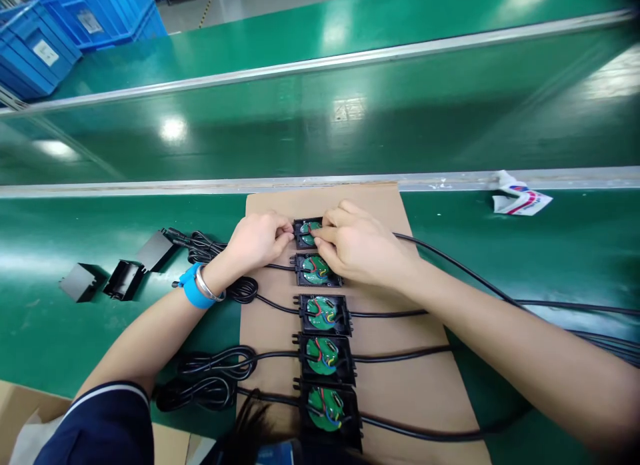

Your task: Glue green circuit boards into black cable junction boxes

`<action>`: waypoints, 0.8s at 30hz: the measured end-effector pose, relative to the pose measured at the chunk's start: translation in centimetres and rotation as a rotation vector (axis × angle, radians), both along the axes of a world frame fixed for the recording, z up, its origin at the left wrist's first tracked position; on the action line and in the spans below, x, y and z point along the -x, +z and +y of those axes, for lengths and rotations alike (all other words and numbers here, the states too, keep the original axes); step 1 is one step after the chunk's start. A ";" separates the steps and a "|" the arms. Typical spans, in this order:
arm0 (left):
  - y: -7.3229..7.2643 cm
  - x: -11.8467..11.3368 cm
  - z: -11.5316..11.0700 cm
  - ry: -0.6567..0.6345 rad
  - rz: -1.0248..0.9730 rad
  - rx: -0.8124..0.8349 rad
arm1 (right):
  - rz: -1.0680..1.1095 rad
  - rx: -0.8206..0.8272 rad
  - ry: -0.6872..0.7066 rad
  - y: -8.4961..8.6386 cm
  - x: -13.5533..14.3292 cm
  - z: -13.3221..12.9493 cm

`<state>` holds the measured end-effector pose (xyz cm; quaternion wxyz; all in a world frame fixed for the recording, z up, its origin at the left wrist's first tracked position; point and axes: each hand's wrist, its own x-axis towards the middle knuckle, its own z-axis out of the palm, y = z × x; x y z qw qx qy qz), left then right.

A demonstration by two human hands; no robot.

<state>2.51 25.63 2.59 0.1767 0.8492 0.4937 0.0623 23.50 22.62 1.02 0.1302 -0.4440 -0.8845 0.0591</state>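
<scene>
The left hand (260, 238) has its thumb and index finger pinched close together at the left end of the farthest case (306, 242); I cannot tell whether a lead is between them. The right hand (357, 242) covers that case's right end, its index fingertip over the green board (305, 228) inside, near a red wire; whether it grips anything is unclear. That case lies between the 2 hands, on the cardboard (385, 378).

Nearer the body than both hands, 4 more open cases (325, 315) run down in a column, each with a board and coloured wires. Black cables (390, 314) lead out to the right, under the right forearm. Coiled cables (215, 360) lie left of the column, below the left hand. Left of that hand are 3 black covers (125, 278). Far right of the right hand lies a crumpled wrapper (520, 197).
</scene>
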 end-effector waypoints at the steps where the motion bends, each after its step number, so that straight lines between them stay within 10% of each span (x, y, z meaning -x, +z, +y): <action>1: -0.1 0.0 0.0 0.000 -0.004 -0.006 | -0.003 -0.025 -0.008 0.2 0.3 -0.3; 20: -0.9 -1.0 0.3 -0.053 0.022 -0.029 | -0.053 0.052 0.022 -0.1 1.7 -0.4; 24: 1.3 -0.6 -1.9 -0.074 0.146 -0.082 | -0.019 -0.033 0.066 -0.4 0.7 -0.5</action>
